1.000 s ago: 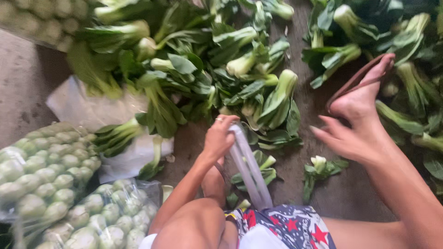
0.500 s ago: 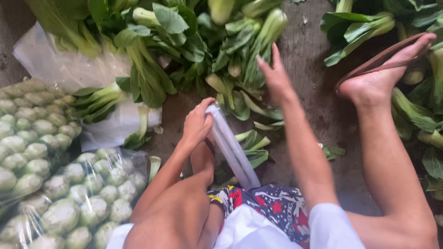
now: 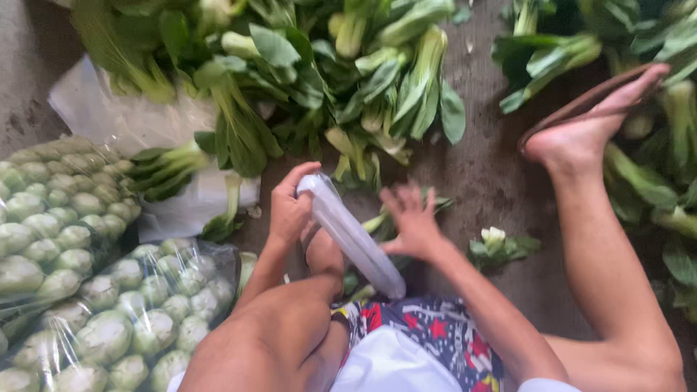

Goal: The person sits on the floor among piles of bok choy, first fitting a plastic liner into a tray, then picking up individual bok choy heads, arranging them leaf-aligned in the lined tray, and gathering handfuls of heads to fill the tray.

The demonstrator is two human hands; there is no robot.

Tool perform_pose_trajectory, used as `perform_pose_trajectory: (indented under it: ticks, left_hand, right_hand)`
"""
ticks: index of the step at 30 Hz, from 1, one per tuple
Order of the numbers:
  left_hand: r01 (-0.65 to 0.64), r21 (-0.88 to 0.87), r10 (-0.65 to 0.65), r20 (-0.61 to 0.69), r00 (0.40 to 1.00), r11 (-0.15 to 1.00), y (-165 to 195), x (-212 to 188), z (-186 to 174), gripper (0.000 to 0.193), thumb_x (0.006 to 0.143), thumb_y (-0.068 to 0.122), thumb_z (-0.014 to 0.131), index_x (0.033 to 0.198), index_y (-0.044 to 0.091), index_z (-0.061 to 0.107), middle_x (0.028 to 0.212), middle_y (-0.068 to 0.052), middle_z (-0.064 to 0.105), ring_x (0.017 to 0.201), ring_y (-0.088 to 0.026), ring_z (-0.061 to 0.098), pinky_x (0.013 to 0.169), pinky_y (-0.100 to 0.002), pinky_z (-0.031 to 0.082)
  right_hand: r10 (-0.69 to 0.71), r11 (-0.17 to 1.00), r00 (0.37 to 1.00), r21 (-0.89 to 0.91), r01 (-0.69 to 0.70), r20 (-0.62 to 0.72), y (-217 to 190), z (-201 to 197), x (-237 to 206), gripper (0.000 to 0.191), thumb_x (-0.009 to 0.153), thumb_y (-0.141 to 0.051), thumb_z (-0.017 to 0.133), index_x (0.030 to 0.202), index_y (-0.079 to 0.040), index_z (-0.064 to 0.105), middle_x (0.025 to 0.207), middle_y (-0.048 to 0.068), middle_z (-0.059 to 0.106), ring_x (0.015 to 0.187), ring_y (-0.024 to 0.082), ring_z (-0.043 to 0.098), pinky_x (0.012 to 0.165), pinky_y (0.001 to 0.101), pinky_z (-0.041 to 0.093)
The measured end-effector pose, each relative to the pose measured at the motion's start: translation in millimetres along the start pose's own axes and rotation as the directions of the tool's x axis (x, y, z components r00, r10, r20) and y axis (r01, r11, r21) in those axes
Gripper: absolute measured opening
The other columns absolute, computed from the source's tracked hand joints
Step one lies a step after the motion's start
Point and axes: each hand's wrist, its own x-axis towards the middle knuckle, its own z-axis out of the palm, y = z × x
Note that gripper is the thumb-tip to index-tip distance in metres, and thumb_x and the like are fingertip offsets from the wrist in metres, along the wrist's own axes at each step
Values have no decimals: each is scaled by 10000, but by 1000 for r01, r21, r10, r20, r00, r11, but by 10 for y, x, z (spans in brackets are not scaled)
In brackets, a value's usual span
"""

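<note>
Beside the knee, the left hand [image 3: 289, 210] grips a clear plastic roll [image 3: 350, 234] (upright, slanted), while the right hand [image 3: 411, 221], back from the bok choy pile [image 3: 377, 94], spreads its fingers beside it, empty, near loose stalks.

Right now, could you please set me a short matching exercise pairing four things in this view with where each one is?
Things:
1. left hand
2. right hand
3. clear plastic bags of pale green vegetable heads
4. bare foot on a brown sandal

Places:
a. far left on the floor
b. gripping the top of the clear rolled plastic bag
c. upper right among leafy greens
d. open, fingers spread beside the roll

Pairs: 1-b, 2-d, 3-a, 4-c
</note>
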Motion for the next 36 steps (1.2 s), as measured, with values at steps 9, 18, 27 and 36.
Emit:
perform_pose_trajectory:
  ticks: [9, 18, 27, 36]
  left_hand:
    - [26, -98, -20, 69, 997, 995, -211, 340, 11, 542, 794, -52, 482, 1272, 83, 699, 1077, -34, 734, 881, -96, 645, 789, -238, 533]
    - [37, -106, -26, 102, 994, 994, -244, 670, -264, 479, 805, 10, 546, 1247, 81, 717, 1020, -89, 769, 912, -107, 701, 828, -268, 562]
    - [213, 95, -229, 202, 952, 972, -136, 401, -148, 423, 838, 106, 568, 1233, 139, 718, 843, -68, 735, 715, -123, 664, 692, -301, 550]
    - [199, -111, -181, 153, 971, 974, -628, 292, -221, 448, 832, 36, 530, 1231, 105, 721, 1001, -45, 752, 895, -112, 681, 825, -288, 552]
  right_hand:
    - [-323, 882, 945, -347, 319, 48, 981, 145, -812, 506, 820, -465, 702, 1246, -230, 566, 1315, 75, 497, 1327, 293, 399, 1163, 669, 162]
    - [669, 739, 326, -646, -190, 668, 1136, -834, -787, 528, 935, -537, 662, 1345, -205, 648, 1340, 74, 688, 1282, 233, 659, 1083, 390, 526]
    - [392, 908, 889, -53, -415, -235, -784, -658, 1520, 1305, 587, -749, 822, 1532, 3, 326, 1328, 369, 496, 1253, 513, 446, 1098, 621, 342]
    - [209, 966, 871, -44, -255, -445, -755, -186, 1380, 798, 848, -336, 797, 1530, -120, 444, 1233, 135, 593, 1159, 321, 551, 925, 565, 426]
